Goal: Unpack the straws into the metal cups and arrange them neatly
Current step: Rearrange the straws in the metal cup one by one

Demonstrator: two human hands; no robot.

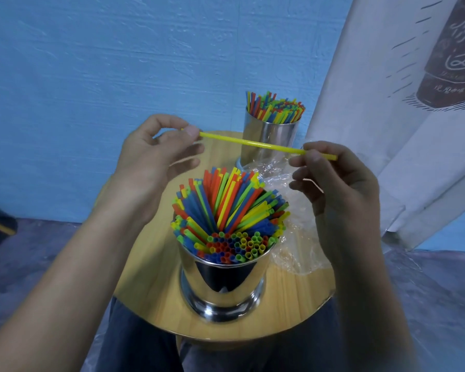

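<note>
A single yellow straw (253, 143) is stretched level between my two hands, above the table. My left hand (156, 154) pinches its left end between thumb and forefinger. My right hand (333, 181) pinches it near the right end, and a short tip sticks out past the fingers. Below them stands the near metal cup (223, 285), packed with several coloured straws (228, 216) that fan outward. The far metal cup (269, 140) at the back of the table also holds several coloured straws (275, 107), standing more upright.
Both cups stand on a small round wooden table (151, 285). Crumpled clear plastic wrapping (295, 237) lies on it to the right, between the cups. A blue wall rises behind, and a pale printed cloth (403, 103) hangs at the right. My lap is under the table's near edge.
</note>
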